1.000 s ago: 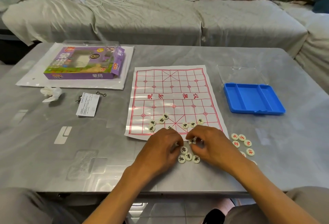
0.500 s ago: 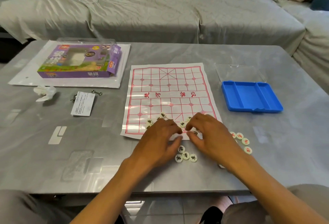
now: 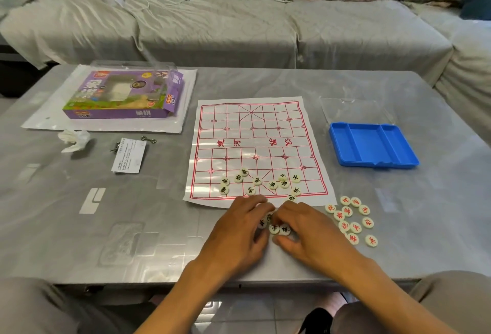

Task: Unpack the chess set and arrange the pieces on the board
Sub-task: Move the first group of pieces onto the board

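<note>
Two hands meet over a few black-lettered pieces (image 3: 279,228) on the grey counter (image 3: 148,227): left hand (image 3: 240,232) and right hand (image 3: 305,230), fingers curled onto them, exact pinch hidden. Just beyond lies the board (image 3: 255,145) carrying more pieces; red-lettered pieces (image 3: 353,220) right of the right hand, blue tray (image 3: 372,145) farther, draped sofa (image 3: 225,20) behind.
</note>
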Tool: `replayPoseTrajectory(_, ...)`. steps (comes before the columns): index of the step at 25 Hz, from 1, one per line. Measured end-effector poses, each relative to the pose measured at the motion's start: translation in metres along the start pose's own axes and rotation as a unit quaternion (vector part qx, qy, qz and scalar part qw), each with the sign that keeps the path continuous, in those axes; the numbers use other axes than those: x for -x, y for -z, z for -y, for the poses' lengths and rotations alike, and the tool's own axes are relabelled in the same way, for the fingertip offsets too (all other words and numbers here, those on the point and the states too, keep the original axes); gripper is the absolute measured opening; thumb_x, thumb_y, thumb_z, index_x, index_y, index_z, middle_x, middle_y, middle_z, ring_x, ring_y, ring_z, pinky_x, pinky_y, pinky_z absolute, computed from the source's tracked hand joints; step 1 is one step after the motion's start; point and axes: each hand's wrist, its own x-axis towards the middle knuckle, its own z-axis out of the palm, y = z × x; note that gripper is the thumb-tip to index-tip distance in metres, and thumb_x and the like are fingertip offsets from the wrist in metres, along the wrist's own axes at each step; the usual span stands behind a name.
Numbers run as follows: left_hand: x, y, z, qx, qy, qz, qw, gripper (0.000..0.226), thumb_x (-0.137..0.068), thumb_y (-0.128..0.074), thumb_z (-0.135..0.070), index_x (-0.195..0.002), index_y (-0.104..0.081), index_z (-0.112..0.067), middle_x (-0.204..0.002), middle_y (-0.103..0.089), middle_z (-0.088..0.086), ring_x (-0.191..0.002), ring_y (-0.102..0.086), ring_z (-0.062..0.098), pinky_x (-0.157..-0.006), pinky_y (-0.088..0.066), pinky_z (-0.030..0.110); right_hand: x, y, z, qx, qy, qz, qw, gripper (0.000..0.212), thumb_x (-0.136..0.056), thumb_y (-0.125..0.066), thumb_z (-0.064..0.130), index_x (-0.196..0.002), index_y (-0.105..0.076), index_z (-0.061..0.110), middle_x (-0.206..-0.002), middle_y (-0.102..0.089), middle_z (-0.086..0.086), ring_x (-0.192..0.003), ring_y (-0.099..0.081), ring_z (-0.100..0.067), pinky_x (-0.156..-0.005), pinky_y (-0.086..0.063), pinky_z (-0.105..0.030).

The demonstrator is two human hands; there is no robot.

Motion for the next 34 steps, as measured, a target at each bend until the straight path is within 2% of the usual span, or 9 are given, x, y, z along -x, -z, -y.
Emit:
replayPoseTrajectory(4, -0.004, -0.003, 0.003, 0.032, 0.006, 0.020, 0.999, 0.029, -0.096, -0.050, -0.034, -0.125, -0.053, -0.030, -0.118, -0.062, -0.009, -0.104, -0.050, 0.007, -0.088, -0.047, 0.024, 0.001, -0.004, 0.004, 0.001, -0.004, -0.039, 0.999, 0.015, -0.091, -0.054, 0.040, -0.101, -0.048, 0.031, -0.099, -0.056, 0.013, -0.084, -0.041, -0.005, -0.068, -0.033, -0.019)
replayPoseTrajectory(10, 0.004, -0.007, 0.004, -0.004, 0.013, -0.060, 0.998, 0.012, -0.086, -0.068, -0.026, -0.098, -0.065, -0.024, -0.091, -0.067, -0.008, -0.081, -0.053, 0.006, -0.069, -0.046, 0.015, -0.004, 0.003, -0.003, -0.016, -0.031, -0.075, 0.997, 0.011, -0.088, -0.061, 0.036, -0.091, -0.051, 0.032, -0.089, -0.054, 0.016, -0.078, -0.046, -0.003, -0.065, -0.032, -0.008)
replayPoseTrajectory(13, -0.011, 0.002, 0.004, 0.024, 0.046, -0.094, 0.994, 0.013, -0.086, -0.068, -0.027, -0.098, -0.067, -0.022, -0.093, -0.069, -0.005, -0.083, -0.054, 0.004, -0.073, -0.041, 0.009, -0.031, 0.017, -0.015, -0.039, -0.072, -0.135, 0.988, 0.012, -0.087, -0.066, 0.032, -0.094, -0.058, 0.026, -0.094, -0.063, 0.011, -0.081, -0.052, -0.005, -0.072, -0.042, -0.016)
replayPoseTrajectory(17, -0.069, 0.018, 0.009, 0.015, 0.103, -0.102, 0.989, 0.019, -0.088, -0.067, -0.024, -0.106, -0.068, -0.019, -0.106, -0.069, 0.001, -0.091, -0.057, 0.012, -0.081, -0.048, 0.020, -0.071, 0.025, -0.028, -0.016, -0.124, -0.106, 0.986, 0.014, -0.089, -0.064, 0.033, -0.100, -0.058, 0.027, -0.107, -0.065, 0.007, -0.084, -0.053, -0.006, -0.075, -0.040, -0.016)
replayPoseTrajectory(21, -0.109, 0.011, 0.019, -0.033, 0.154, -0.024, 0.987, 0.024, -0.092, -0.061, -0.026, -0.115, -0.064, -0.021, -0.119, -0.065, 0.001, -0.104, -0.058, 0.017, -0.089, -0.043, 0.021, -0.062, 0.028, -0.033, 0.015, -0.119, -0.083, 0.989, 0.021, -0.090, -0.060, 0.042, -0.106, -0.060, 0.028, -0.113, -0.060, 0.009, -0.091, -0.051, -0.006, -0.079, -0.042, -0.017)
replayPoseTrajectory(26, -0.064, 0.000, 0.016, -0.047, 0.027, -0.092, 0.994, 0.013, -0.087, -0.066, -0.020, -0.098, -0.068, -0.016, -0.102, -0.068, 0.000, -0.093, -0.057, 0.018, -0.077, -0.041, 0.020, -0.029, 0.029, -0.039, 0.034, -0.107, 0.006, 0.994, 0.019, -0.092, -0.057, 0.041, -0.107, -0.062, 0.031, -0.109, -0.063, 0.011, -0.092, -0.055, -0.007, -0.083, -0.048, -0.019)
replayPoseTrajectory(29, -0.027, -0.007, 0.011, -0.058, -0.003, -0.071, 0.996, 0.013, -0.087, -0.064, -0.021, -0.098, -0.069, -0.016, -0.098, -0.068, -0.002, -0.089, -0.058, 0.016, -0.076, -0.050, 0.027, -0.040, 0.020, -0.035, 0.033, -0.094, -0.016, 0.995, 0.016, -0.094, -0.054, 0.034, -0.104, -0.064, 0.028, -0.107, -0.065, 0.008, -0.094, -0.056, -0.010, -0.080, -0.048, -0.023)
replayPoseTrajectory(32, -0.006, -0.010, 0.013, -0.094, -0.003, -0.049, 0.994, 0.024, -0.089, -0.061, -0.029, -0.109, -0.069, -0.019, -0.112, -0.068, -0.003, -0.102, -0.060, 0.015, -0.089, -0.051, 0.026, -0.042, 0.017, -0.022, 0.038, -0.072, -0.059, 0.995, 0.022, -0.096, -0.050, 0.034, -0.108, -0.066, 0.025, -0.109, -0.065, 0.006, -0.100, -0.056, -0.015, -0.079, -0.045, -0.027)
replayPoseTrajectory(34, 0.004, -0.009, 0.015, -0.120, 0.009, -0.031, 0.992, 0.038, -0.093, -0.052, -0.041, -0.124, -0.063, -0.022, -0.130, -0.060, -0.004, -0.122, -0.055, 0.014, -0.104, -0.038, 0.025, -0.028, 0.010, -0.011, 0.051, -0.061, -0.040, 0.996, 0.033, -0.098, -0.043, 0.039, -0.122, -0.061, 0.025, -0.126, -0.061, 0.003, -0.114, -0.053, -0.016, -0.092, -0.042, -0.028)
